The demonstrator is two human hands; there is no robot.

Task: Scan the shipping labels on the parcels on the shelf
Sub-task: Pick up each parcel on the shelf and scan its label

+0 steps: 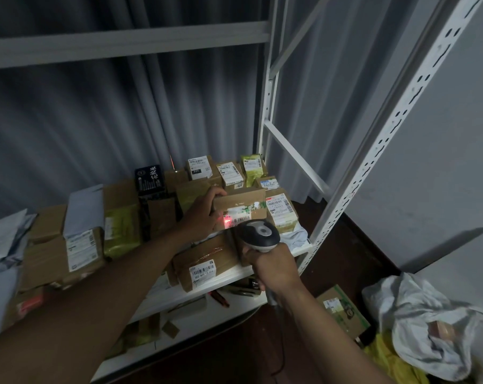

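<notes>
My left hand grips the left end of a small brown cardboard parcel, tilted so its white barcode label faces me. A red light spot falls on the label's left edge. My right hand holds a grey and black handheld scanner by its handle, its head just below the label and pointing at it. Several other labelled parcels lie on the white shelf, among them a brown one at the front edge under my arms.
White slotted shelf uprights stand to the right. A lower shelf board carries small items. On the dark floor lie a green and brown box and crumpled white plastic bags. Grey curtains hang behind the shelf.
</notes>
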